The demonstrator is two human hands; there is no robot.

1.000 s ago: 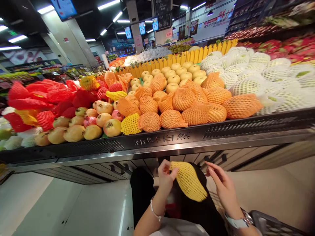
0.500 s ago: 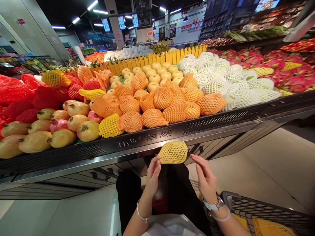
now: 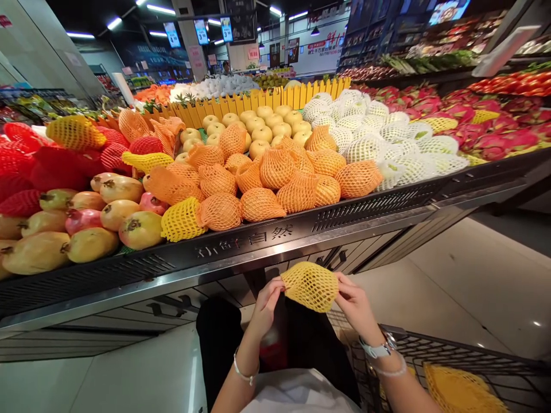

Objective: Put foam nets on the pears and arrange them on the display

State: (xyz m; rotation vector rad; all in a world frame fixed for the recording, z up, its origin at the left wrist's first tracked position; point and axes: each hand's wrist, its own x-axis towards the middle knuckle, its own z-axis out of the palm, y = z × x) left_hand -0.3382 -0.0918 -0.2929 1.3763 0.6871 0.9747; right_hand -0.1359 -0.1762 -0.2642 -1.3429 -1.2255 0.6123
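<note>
A yellow foam fruit net (image 3: 310,285) is stretched between both my hands just below the front edge of the fruit stand (image 3: 258,244). My left hand (image 3: 267,303) pinches its left end with fingers closed. At the net's right end, my right hand (image 3: 355,304) grips with closed fingers; a watch sits on that wrist. Right above on the stand lie fruits in orange nets (image 3: 262,203) and one in a yellow net (image 3: 183,219).
Bare pomegranates (image 3: 92,221) fill the stand's left, pears (image 3: 258,123) the back, white-netted fruit (image 3: 387,140) the right. A black wire basket (image 3: 456,370) with more yellow nets (image 3: 462,390) stands at lower right. Pale floor spreads left and right of my dark-trousered legs.
My right hand has come in and taken hold of the net's right end; before, only my left hand held it. The net has dropped slightly and the view has shifted a little right.
</note>
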